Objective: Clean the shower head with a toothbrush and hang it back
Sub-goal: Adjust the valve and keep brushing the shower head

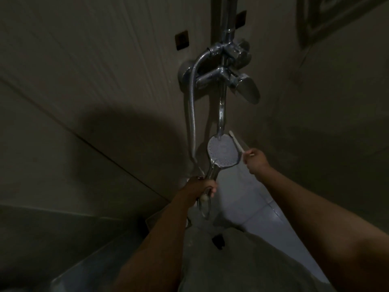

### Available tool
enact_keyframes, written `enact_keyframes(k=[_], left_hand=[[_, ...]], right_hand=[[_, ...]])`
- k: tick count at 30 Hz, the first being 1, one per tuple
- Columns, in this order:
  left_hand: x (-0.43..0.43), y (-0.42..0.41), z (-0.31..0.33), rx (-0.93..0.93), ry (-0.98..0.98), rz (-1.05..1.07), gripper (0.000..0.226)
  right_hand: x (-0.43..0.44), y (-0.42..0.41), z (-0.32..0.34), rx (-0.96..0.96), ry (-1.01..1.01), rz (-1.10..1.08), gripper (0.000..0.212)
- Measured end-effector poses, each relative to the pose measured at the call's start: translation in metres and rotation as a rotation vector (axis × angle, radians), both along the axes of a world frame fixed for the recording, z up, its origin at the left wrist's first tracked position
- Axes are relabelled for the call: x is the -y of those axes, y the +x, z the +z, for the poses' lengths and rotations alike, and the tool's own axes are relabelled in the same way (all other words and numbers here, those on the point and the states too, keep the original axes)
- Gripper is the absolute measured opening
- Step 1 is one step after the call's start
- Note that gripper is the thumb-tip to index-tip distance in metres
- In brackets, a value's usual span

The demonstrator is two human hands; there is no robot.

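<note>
Both hands busy. Head view, dim: left hand (202, 186) has its fingers wrapped round the chrome handle of the shower head (223, 151). The nozzle face is turned toward the camera, with its top edge right under the spout (222, 110) tip. The right hand (255, 160) pinches the toothbrush (236, 142) by its lower end. The brush runs up along the head's right rim, possibly touching, too dark to tell. A hose (192, 114) drops from the mixer (221, 76) toward the handle.
</note>
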State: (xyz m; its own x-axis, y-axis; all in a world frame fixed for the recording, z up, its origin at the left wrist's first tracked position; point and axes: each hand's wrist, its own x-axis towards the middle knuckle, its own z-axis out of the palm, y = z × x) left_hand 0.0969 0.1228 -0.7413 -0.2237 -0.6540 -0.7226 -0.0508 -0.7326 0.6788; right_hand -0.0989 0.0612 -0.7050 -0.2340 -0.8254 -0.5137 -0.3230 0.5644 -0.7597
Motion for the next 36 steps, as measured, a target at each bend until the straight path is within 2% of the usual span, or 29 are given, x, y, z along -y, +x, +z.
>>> enact_keyframes(k=[3,7,10,12,16,18,21,25,27,29,31,33,36], left_hand=[[0.002,0.001,-0.003,0.007,0.008,0.038,0.028],[0.009,-0.002,-0.003,0.047,0.003,0.022,0.010],[0.011,-0.005,-0.002,0.060,-0.002,0.027,0.007],[0.011,-0.005,-0.004,0.025,0.006,0.028,0.016],[0.012,-0.004,-0.004,-0.026,0.017,0.055,0.028],[0.013,-0.002,-0.004,-0.044,0.010,0.059,0.037],[0.020,-0.004,-0.004,-0.057,0.003,0.052,0.037],[0.034,-0.007,-0.012,-0.043,0.028,0.060,0.041],[0.033,-0.008,-0.009,-0.034,0.040,0.050,0.033],[0.030,-0.008,-0.010,0.013,0.030,0.063,0.010],[0.027,-0.010,-0.008,0.041,0.028,0.077,0.022],[0.028,-0.013,-0.012,0.056,0.050,0.076,0.025],[0.032,-0.011,-0.013,0.053,0.074,0.059,0.024]], right_hand=[[-0.011,0.003,0.004,0.097,0.026,-0.026,0.026],[-0.034,0.017,0.001,0.227,0.070,0.169,0.019],[-0.037,0.012,-0.001,0.283,0.114,0.251,0.011],[-0.032,0.002,-0.004,0.250,0.112,0.215,0.014],[-0.020,-0.016,-0.005,0.135,0.051,-0.060,0.026],[-0.017,-0.019,-0.006,0.139,0.036,-0.115,0.028],[-0.020,-0.017,-0.008,0.188,0.069,-0.052,0.024],[-0.034,-0.015,-0.012,0.333,0.168,0.174,0.017],[-0.034,-0.022,-0.013,0.314,0.166,0.228,0.014],[-0.027,-0.030,-0.015,0.235,0.139,0.180,0.015],[-0.019,-0.036,-0.018,0.158,0.105,0.058,0.019],[-0.014,-0.039,-0.019,0.107,0.080,-0.040,0.024],[-0.015,-0.037,-0.020,0.135,0.093,-0.036,0.022]])
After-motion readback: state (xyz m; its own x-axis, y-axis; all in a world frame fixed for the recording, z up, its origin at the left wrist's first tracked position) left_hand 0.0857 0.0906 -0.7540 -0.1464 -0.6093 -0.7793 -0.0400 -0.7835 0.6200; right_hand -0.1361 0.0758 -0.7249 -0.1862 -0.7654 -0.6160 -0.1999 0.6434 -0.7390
